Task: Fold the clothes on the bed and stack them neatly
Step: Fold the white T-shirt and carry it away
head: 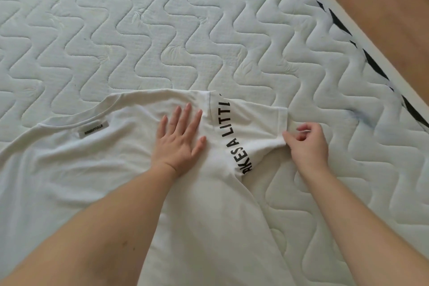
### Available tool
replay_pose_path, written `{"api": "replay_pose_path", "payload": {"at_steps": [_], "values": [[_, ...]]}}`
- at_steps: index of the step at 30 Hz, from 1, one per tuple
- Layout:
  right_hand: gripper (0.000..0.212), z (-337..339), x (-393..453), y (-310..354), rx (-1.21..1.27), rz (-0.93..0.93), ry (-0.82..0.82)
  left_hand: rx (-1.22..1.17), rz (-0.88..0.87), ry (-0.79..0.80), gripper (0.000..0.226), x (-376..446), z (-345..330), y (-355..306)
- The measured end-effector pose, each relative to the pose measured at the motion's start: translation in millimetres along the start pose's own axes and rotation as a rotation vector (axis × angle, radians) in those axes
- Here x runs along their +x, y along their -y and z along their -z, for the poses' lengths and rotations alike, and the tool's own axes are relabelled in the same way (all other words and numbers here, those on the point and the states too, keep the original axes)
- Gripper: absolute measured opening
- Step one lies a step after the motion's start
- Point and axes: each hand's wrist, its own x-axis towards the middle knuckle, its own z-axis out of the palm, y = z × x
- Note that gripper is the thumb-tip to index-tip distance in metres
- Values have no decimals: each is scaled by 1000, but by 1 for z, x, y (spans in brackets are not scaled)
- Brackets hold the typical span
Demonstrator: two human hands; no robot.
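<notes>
Shirt (92, 169): white, spread on the mattress (209, 30), collar and label (93, 130) pointing away from the person, body running off the near edge of view. Its right sleeve (255, 127) is turned in over the shoulder, showing black lettering (228, 132) along the fold. Left hand (180, 137) lies flat, fingers straight and spread, pressing the cloth just left of the lettering. Right hand (306, 141) pinches the sleeve hem between thumb and curled fingers, just right of the lettering. Judgement: the step in hand is the sleeve fold. To do it well, the flat hand should anchor the shoulder so the body does not drag, while the pinching hand draws the hem taut and lays it straight, parallel to the shirt's side. Creases beside the lettering want smoothing before the next fold. No other clothes or stack appear. Beyond the mattress's right edge lies a wooden floor (383, 7).
</notes>
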Motion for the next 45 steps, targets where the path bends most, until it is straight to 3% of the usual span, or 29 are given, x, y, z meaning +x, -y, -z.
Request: {"api": "replay_pose_path", "payload": {"at_steps": [5, 8, 12, 14, 16, 19, 23, 30, 39, 42, 45], "values": [[37, -2, -9, 6, -4, 3, 234, 3, -12, 15, 64, 1, -2, 1], [45, -1, -16, 12, 171, -72, 362, -2, -15, 27, 64, 1, -1, 1], [75, -2, -17, 12, 363, -83, 534, 5, -11, 42, 65, 1, -1, 2], [85, -2, -17, 12, 342, -62, 598, 13, -11, 39, 65, 0, -1, 2], [77, -3, -16, 14, 260, -25, 556, 19, -12, 37, 64, 0, -2, 3], [58, -5, -14, 16, 171, 50, 371, 27, -14, 31, 64, 0, -2, 4], [49, -6, -19, 8, 163, 72, 206, 34, -19, 27, 65, 1, -3, 3], [53, -4, -22, -7, 387, -173, 470, 26, -19, 41, 68, 1, 0, 1], [45, -4, -22, 1, 311, -131, 549, 48, -8, 73, 69, 3, 1, 1], [34, 0, -19, 7, 161, -96, 501, 67, 8, 98, 69, 2, 5, 0], [24, 3, -20, 17, 89, -56, 313, 67, 3, 184, 69, 3, 17, -5]]}}
